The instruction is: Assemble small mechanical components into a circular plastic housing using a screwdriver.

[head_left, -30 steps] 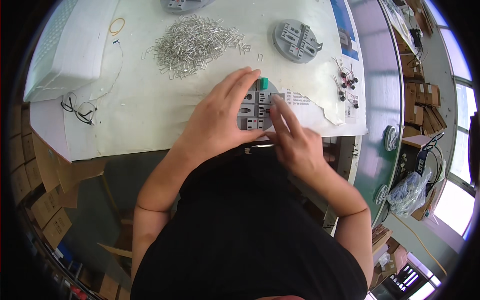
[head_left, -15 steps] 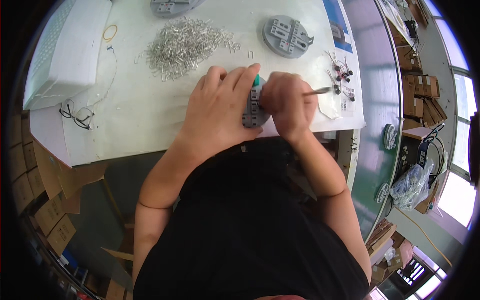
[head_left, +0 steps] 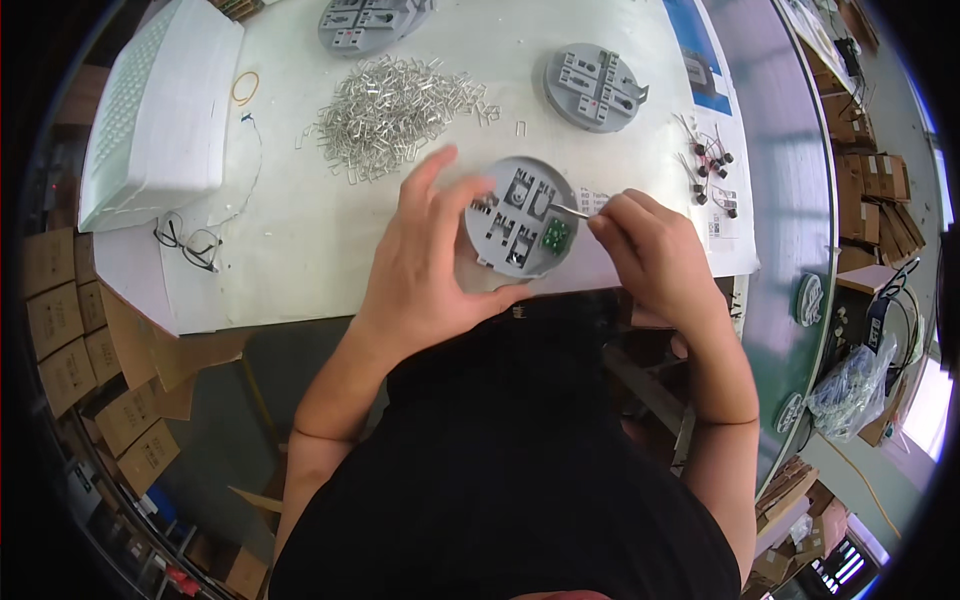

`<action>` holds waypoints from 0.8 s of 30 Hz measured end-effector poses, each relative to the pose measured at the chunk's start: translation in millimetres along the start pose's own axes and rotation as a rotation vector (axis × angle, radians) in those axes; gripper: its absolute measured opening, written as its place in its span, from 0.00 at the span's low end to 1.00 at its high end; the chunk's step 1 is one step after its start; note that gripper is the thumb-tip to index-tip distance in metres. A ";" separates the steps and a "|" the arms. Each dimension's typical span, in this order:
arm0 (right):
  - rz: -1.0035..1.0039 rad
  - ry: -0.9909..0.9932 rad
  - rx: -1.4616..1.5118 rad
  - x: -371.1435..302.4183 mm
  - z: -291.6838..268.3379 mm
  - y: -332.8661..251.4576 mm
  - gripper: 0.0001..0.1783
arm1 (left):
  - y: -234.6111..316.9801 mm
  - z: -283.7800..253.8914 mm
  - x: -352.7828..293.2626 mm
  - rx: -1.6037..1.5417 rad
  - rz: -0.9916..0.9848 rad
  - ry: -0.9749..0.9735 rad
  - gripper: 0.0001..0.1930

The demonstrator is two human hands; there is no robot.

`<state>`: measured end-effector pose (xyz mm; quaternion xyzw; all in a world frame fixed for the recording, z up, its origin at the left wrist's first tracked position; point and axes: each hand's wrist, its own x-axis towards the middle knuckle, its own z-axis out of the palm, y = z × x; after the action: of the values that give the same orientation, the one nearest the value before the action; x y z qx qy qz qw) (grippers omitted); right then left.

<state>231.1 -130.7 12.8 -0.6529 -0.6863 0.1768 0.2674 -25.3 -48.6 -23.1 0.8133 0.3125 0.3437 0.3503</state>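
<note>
A round grey plastic housing is near the front edge of the table, its hollow, rimmed side facing up. Inside it are dark slotted openings with metal parts, and a small green circuit board lies by the right wall. My left hand curves around the housing's left side, index finger at the rim and thumb along the near edge. In my right hand is a slim metal tool, pinched between thumb and fingers. Its tip reaches over the right rim into the housing, above the green board.
Beyond my hands lies a heap of bent wire staples. Two similar grey housings sit farther back. Small black components with leads lie right. At left are a white foam box, eyeglasses and a yellow rubber band.
The housing has turned over, from its block-studded face to its hollow side. My right hand has moved right, and the tool now points left into the housing. The whole view has shifted slightly.
</note>
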 end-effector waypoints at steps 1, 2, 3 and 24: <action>0.002 -0.066 -0.049 2.9 0.1 -5.8 0.21 | 2.2 -0.6 1.1 0.004 -0.011 -0.004 0.52; 0.002 -0.129 -0.104 9.1 -0.1 -12.2 0.21 | 0.1 -0.8 6.9 0.038 -0.038 -0.051 0.54; 0.000 -0.192 -0.159 14.0 0.8 -17.5 0.20 | -2.8 -0.2 12.5 0.072 -0.063 -0.099 0.56; 0.108 -0.277 -0.262 25.0 21.4 -41.2 0.21 | -14.5 29.8 -2.3 0.173 0.043 0.070 0.61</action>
<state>185.2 -107.2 23.6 -0.6873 -0.6978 0.1883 0.0733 -7.3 -52.8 -50.7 0.8344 0.3356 0.3512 0.2603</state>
